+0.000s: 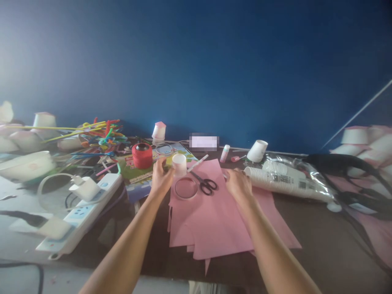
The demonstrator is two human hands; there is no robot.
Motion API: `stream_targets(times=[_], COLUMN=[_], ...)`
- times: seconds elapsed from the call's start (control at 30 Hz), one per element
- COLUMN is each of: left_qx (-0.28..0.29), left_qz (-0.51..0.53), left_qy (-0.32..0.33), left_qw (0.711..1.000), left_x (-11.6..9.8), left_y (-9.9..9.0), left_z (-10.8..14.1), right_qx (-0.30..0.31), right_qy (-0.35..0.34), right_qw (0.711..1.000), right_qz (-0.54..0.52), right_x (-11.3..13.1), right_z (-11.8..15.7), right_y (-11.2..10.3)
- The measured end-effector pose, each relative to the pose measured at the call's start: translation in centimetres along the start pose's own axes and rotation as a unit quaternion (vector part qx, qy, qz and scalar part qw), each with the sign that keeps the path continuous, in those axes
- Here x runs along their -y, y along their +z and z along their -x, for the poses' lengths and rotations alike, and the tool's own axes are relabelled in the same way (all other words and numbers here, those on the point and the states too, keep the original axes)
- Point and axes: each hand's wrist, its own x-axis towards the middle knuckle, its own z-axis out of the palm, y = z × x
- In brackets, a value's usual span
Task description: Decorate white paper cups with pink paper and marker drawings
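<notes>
My left hand [162,176] is curled against the side of a white paper cup [179,165], its fingers around the cup's left edge. Over the right part of the pink paper sheets [214,220] is my right hand [239,181], fingers bent together beside the open end of a bagged stack of paper cups [275,179]; a small pale bit shows at its fingertips, too small to name. Between the hands lie black-handled scissors [208,186], a roll of clear tape [186,188] and a white pen [197,163], all on or at the pink paper.
Behind stand a red container [142,156], a glue stick [225,153], an upturned cup [257,151] and a pink-topped cup [159,131]. A white power strip [85,212] and colourful pipe cleaners [107,134] are at left. Black straps [352,163] and more cups [355,134] are at right.
</notes>
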Motion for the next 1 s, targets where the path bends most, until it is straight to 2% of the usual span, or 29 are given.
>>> stream_targets(times=[0.1, 0.2, 0.3, 0.37, 0.4, 0.47, 0.53, 0.63, 0.73, 0.8, 0.83, 0.93, 1.0], left_qx=[0.012, 0.018, -0.005, -0.021, -0.028, -0.039, -0.038, 0.062, 0.243, 0.304, 0.303, 0.226, 0.196], left_qz=[0.001, 0.015, 0.026, 0.033, 0.038, 0.053, 0.081, 0.211, 0.312, 0.32, 0.315, 0.294, 0.294], left_qy=[-0.003, 0.012, 0.033, 0.043, 0.047, 0.053, 0.04, -0.04, -0.113, -0.119, -0.119, -0.12, -0.122], left_qw=[1.0, 1.0, 0.999, 0.998, 0.998, 0.996, 0.995, 0.975, 0.911, 0.889, 0.892, 0.921, 0.927], left_x=[-0.1, -0.5, -0.9, -1.2, -1.5, -2.3, -3.5, -5.6, -6.9, -7.0, -6.9, -6.4, -6.2], left_y=[0.0, 0.0, -0.1, -0.2, -0.3, -0.4, -0.5, -0.7, -0.8, -0.8, -0.7, -0.8, -0.9], left_z=[0.1, 0.3, 0.5, 0.7, 0.8, 1.1, 1.5, 2.3, 3.1, 3.3, 3.3, 2.9, 2.6], right_qx=[0.042, 0.044, 0.022, -0.038, -0.081, -0.148, -0.142, -0.041, 0.026, 0.014, -0.008, -0.072, -0.066], right_qy=[-0.003, 0.002, 0.023, 0.047, 0.056, 0.048, 0.016, -0.04, -0.116, -0.132, -0.129, -0.096, -0.074], right_qw=[0.999, 0.999, 0.999, 0.995, 0.986, 0.951, 0.904, 0.833, 0.801, 0.818, 0.833, 0.867, 0.862], right_qz=[0.012, 0.0, -0.025, -0.083, -0.134, -0.266, -0.403, -0.55, -0.587, -0.56, -0.538, -0.484, -0.498], right_x=[0.1, 0.0, -0.2, -0.3, -0.2, 0.1, 0.9, 3.1, 5.2, 5.6, 5.5, 4.5, 4.0], right_z=[0.1, 0.1, -0.1, -0.4, -0.6, -0.7, -0.4, 1.2, 3.0, 3.5, 3.5, 2.8, 2.4], right_y=[0.4, 0.6, 0.3, 0.1, 0.0, -0.1, -0.2, -0.5, -0.8, -0.8, -0.8, -0.5, -0.4])
